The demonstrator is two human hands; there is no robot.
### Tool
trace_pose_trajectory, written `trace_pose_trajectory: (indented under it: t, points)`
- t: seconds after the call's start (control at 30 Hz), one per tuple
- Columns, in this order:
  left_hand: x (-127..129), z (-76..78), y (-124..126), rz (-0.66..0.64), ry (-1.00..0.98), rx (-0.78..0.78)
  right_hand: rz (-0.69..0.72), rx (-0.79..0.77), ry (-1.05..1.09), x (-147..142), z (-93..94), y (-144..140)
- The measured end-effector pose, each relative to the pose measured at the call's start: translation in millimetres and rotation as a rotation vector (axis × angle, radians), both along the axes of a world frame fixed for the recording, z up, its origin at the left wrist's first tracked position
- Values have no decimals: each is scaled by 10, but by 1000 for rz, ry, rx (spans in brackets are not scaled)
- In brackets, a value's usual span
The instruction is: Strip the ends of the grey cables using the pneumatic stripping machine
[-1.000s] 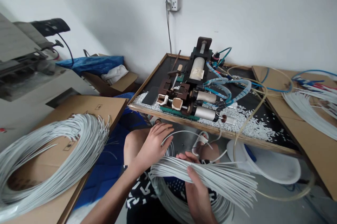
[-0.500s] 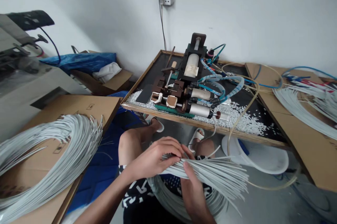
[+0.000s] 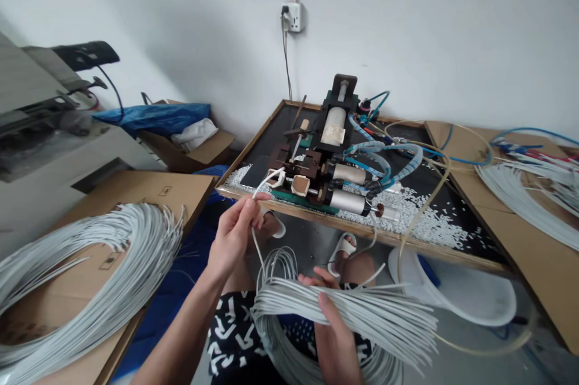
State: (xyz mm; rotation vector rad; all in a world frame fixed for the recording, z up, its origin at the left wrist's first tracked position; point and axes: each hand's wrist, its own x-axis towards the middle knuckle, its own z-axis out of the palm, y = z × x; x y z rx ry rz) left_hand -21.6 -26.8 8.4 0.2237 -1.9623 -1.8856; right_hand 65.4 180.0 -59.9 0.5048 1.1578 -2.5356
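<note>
Between thumb and fingers, my left hand (image 3: 236, 229) pinches a single white wire (image 3: 257, 246). The upper end of that wire reaches the front jaws of the pneumatic wire-stripping machine (image 3: 312, 171); whether it sits inside them I cannot tell. My right hand (image 3: 332, 318) is wrapped round a thick bundle of white wires (image 3: 375, 312) above my lap, thumb on top and fingertips showing behind. The bundle's cut ends fan out to the right, and its coiled part hangs below across my legs.
A wooden-edged bench (image 3: 443, 255) carries the machine, a dark phone-like slab (image 3: 256, 172) and scattered white insulation bits (image 3: 420, 216). Another wire coil (image 3: 136, 276) lies on cardboard at left. More wires (image 3: 520, 198) lie at right, above a white tub (image 3: 474, 294).
My left hand has left the bundle and moved up and leftward to the machine's front, drawing out one wire. My right hand still holds the bundle. The view has shifted slightly.
</note>
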Motion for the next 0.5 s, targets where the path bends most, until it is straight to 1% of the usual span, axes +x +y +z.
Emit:
trace_pose_trajectory:
  t: [0.07, 0.13, 0.23, 0.37, 0.5]
  points:
    - [-63, 21, -11, 8, 24, -3, 6, -14, 3, -5, -60, 2]
    - [-95, 22, 24, 39, 3, -49, 9, -10, 4, -9, -84, 4]
    - [-99, -11, 108, 50, -76, -86, -21, 22, 0, -9, -31, -4]
    - [-102, -118, 159, 15, -127, -87, -54, 23, -8, -9, 68, -33]
    - [-146, -239, 160, -9, -126, -94, -59, 30, 7, -12, 53, -45]
